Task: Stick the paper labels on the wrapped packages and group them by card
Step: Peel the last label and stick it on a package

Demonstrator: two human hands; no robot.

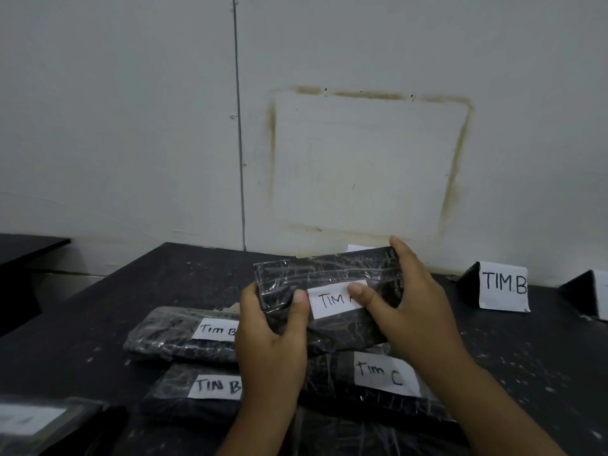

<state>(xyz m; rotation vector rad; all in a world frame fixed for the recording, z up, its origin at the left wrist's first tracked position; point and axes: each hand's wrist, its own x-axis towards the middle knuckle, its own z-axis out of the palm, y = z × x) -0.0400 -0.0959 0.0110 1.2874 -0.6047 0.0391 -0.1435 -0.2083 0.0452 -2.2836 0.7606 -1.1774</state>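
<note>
I hold a black plastic-wrapped package (329, 274) up over the table with both hands. My left hand (273, 337) grips its left end, thumb on the front. My right hand (411, 301) grips the right end, and its thumb presses a white paper label (332, 301) reading "TIM" with the last letter hidden. On the table lie two packages labelled "TIM B" (217, 330) (215, 386) and one labelled "TIM C" (381, 376). A folded card "TIM B" (503, 284) stands at the back right.
The dark table (98, 324) is speckled with white marks and backs onto a white wall (362, 159). Another card (592, 294) stands at the far right edge, its text cut off. A blurred labelled package (36, 419) lies at the bottom left. A second dark surface (23, 245) sits at the left.
</note>
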